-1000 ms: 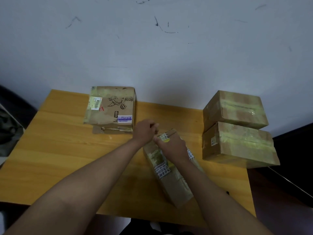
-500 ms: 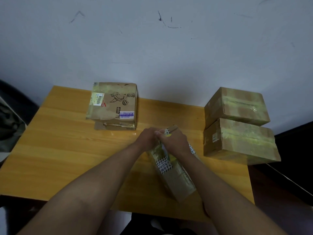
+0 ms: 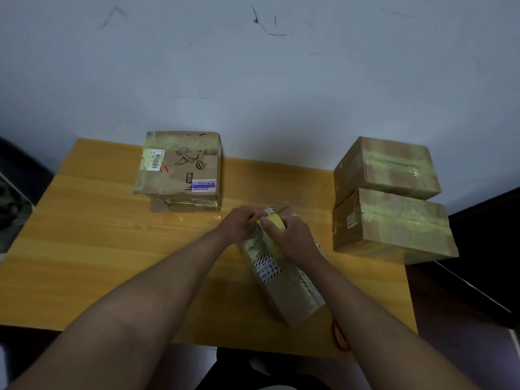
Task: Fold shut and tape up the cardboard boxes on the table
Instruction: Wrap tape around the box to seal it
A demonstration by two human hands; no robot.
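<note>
Head camera, looking down and forward

It is looking from above, close over the orange wooden table (image 3: 92, 249), facing the scuffed white wall (image 3: 281, 80) beyond.

The worktop (image 3: 84, 249) stands against the wall (image 3: 253, 80). At its back left lies a flat box (image 3: 180, 164) on top of another flattened box (image 3: 183, 206), whose edge shows from under its near side. At the right edge sit two closed boxes, one behind the other and touching — the rear box (image 3: 391, 167) against the wall, the front box (image 3: 394, 229) nearer the person. Between the two groups, at the near middle, a long box (image 3: 284, 288) lies slantwise, its far end toward the wall. Over that far end the left hand (image 3: 239, 223) and right hand (image 3: 292, 237) meet, the tape roll (image 3: 273, 232) between them on top of the box.
</note>
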